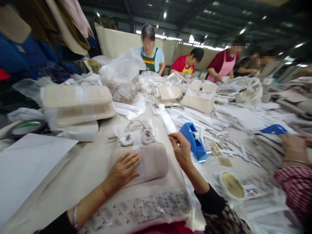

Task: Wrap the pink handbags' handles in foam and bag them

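In the head view a beige handbag [154, 161] lies flat before me, its wrapped handles and rolled strap [148, 136] at the far side. Clear film or tape runs over its middle. My left hand [123, 172] rests on the bag's left half, fingers stretched out and flat. Just right of the bag, my right hand [180, 148] is raised with thumb and fingertips pinched together. Whatever they hold, if anything, is too small to make out. Close beside that hand stands a blue tape dispenser [191, 139].
More beige bags [78, 96] are stacked at the left behind a white sheet [31, 172]. A tub of yellowish paste [232, 185] stands at the right, near a co-worker's hand [294, 148] and checked sleeve. Paper strips and bag parts cover the far table, where several people work.
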Motion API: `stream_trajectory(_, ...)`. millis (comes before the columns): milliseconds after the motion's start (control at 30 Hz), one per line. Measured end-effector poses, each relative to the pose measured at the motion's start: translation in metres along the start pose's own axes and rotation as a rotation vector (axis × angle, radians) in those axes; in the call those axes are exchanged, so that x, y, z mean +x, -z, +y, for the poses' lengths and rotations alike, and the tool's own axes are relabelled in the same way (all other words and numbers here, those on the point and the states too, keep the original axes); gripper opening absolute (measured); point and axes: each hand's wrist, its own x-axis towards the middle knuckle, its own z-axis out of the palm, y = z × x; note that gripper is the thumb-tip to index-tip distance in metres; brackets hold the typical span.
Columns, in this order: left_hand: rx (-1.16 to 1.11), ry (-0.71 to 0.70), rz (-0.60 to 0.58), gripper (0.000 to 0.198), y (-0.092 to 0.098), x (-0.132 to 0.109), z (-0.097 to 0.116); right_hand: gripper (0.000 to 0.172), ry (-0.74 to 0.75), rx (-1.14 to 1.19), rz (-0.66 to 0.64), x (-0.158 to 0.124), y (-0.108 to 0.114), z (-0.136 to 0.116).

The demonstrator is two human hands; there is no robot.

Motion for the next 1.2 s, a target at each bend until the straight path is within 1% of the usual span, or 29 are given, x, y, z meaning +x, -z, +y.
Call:
stream_trajectory(67,0.011,-0.002,0.017,0.053,-0.002,-0.001,-0.003,0.023,-0.148,-0.138,0.164,0.019,0.059,0.027)
stream_trajectory(100,0.017,-0.004,0.029,0.055,-0.004,-0.002,-0.005,0.025,-0.250,-0.209,0.202,0.027,0.086,0.039)
stream_trajectory(133,0.025,-0.009,0.045,0.056,-0.006,-0.002,-0.006,0.026,-0.354,-0.260,0.199,0.034,0.110,0.051)
stream_trajectory(167,0.032,-0.017,0.062,0.056,-0.007,-0.002,-0.007,0.025,-0.451,-0.283,0.161,0.039,0.128,0.061)
stream_trajectory(200,0.040,-0.027,0.074,0.056,-0.008,-0.002,-0.008,0.022,-0.529,-0.277,0.097,0.042,0.140,0.070)
stream_trajectory(233,0.049,-0.035,0.083,0.056,-0.009,-0.002,-0.009,0.019,-0.584,-0.251,0.026,0.043,0.147,0.077)
stream_trajectory(267,0.058,-0.042,0.090,0.056,-0.009,-0.002,-0.009,0.017,-0.623,-0.215,-0.034,0.042,0.149,0.083)
stream_trajectory(333,0.079,-0.052,0.094,0.056,-0.009,-0.001,-0.009,0.015,-0.698,-0.139,-0.121,0.037,0.143,0.092)
stream_trajectory(400,0.102,-0.068,0.108,0.056,-0.009,0.000,-0.010,0.016,-0.741,-0.072,-0.136,0.031,0.135,0.097)
stream_trajectory(467,0.120,-0.095,0.124,0.054,-0.009,0.000,-0.011,0.021,-0.756,-0.020,-0.100,0.027,0.131,0.098)
stream_trajectory(533,0.128,-0.114,0.136,0.054,-0.009,0.001,-0.012,0.024,-0.743,0.025,-0.043,0.026,0.131,0.097)
stream_trajectory(667,0.111,-0.130,0.155,0.054,-0.013,0.002,-0.015,0.033,-0.643,0.109,0.103,0.022,0.145,0.079)
stream_trajectory(767,0.104,-0.123,0.148,0.055,-0.015,0.002,-0.016,0.040,-0.578,0.145,0.185,0.004,0.155,0.063)
stream_trajectory(833,0.102,-0.112,0.136,0.056,-0.016,0.001,-0.015,0.040,-0.598,0.151,0.201,-0.017,0.158,0.059)
stream_trajectory(900,0.097,-0.103,0.127,0.057,-0.017,-0.001,-0.015,0.038,-0.649,0.122,0.194,-0.040,0.156,0.062)
stream_trajectory(1000,0.074,-0.089,0.121,0.059,-0.019,-0.003,-0.015,0.037,-0.692,-0.029,0.129,-0.065,0.148,0.078)
stream_trajectory(1100,0.051,-0.072,0.121,0.059,-0.021,-0.004,-0.017,0.030,-0.682,-0.192,0.070,-0.073,0.149,0.092)
stream_trajectory(1167,0.049,-0.060,0.121,0.058,-0.020,-0.004,-0.016,0.023,-0.664,-0.287,0.071,-0.073,0.157,0.090)
stream_trajectory(1200,0.050,-0.052,0.120,0.056,-0.018,-0.004,-0.013,0.021,-0.630,-0.376,0.065,-0.071,0.162,0.085)
